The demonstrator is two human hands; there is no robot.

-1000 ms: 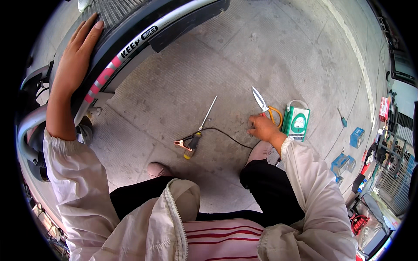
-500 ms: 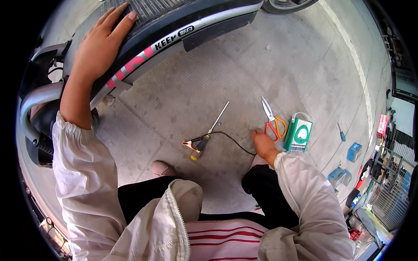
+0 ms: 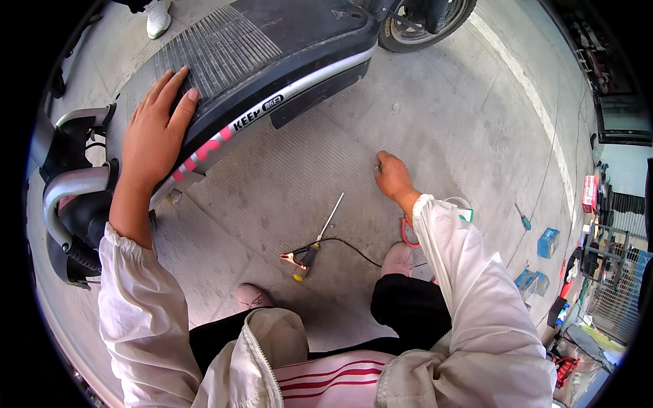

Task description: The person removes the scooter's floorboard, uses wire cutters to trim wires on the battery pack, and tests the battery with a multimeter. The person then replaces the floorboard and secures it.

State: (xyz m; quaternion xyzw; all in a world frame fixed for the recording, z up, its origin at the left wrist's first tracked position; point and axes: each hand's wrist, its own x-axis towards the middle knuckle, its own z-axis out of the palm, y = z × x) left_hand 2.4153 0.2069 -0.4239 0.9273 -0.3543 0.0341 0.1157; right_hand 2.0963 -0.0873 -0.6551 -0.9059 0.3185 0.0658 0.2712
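Observation:
My left hand (image 3: 153, 132) lies with fingers spread on the dark ribbed footboard (image 3: 228, 51) of an electric scooter. Over the concrete, my right hand (image 3: 394, 178) is closed, fingers curled in; a small greyish bit shows at the fingertips, too small to name. Partly hidden by my right forearm are the red handle of the scissors (image 3: 407, 232) and the green-and-white meter (image 3: 466, 214). Between my feet and the scooter lies a screwdriver (image 3: 309, 258) with a yellow-and-dark handle. A copper-coloured clamp (image 3: 291, 259) on a black cable (image 3: 350, 245) rests against it.
A small teal-handled screwdriver (image 3: 525, 221) lies to the right, near a blue box (image 3: 547, 242). Farther right stand a red-and-white box (image 3: 590, 194) and a wire rack (image 3: 615, 292). The scooter's wheel (image 3: 425, 27) is at the top; another person's white shoe (image 3: 158, 19) shows beyond the footboard.
My right hand has moved forward, away from beside the scissors, and my sleeve now covers most of them and the meter. My left hand stays on the footboard; the view has shifted.

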